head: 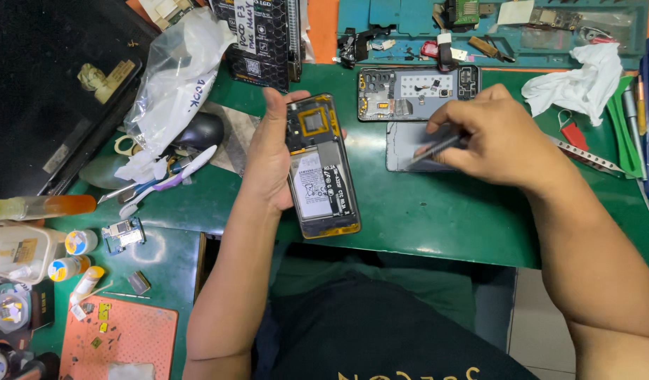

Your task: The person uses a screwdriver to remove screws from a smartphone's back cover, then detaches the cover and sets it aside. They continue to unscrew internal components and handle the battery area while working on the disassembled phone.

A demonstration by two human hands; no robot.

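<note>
The left hand (pixel 271 151) grips an opened phone (pixel 322 167) by its edge, holding it tilted above the green mat (pixel 437 211) with battery and gold frame facing up. The right hand (pixel 490 137) pinches a slim dark tool (pixel 437 148), its tip resting on a grey back cover (pixel 409 151) just right of the phone. Beyond the cover lies a bare phone frame (pixel 417 91), with a crumpled white cloth (pixel 581 77) farther right.

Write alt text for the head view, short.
The left hand holds an opened phone, battery exposed, above a green mat, while the right hand presses a slim tool onto a grey back cover. Another phone frame lies behind.
</note>
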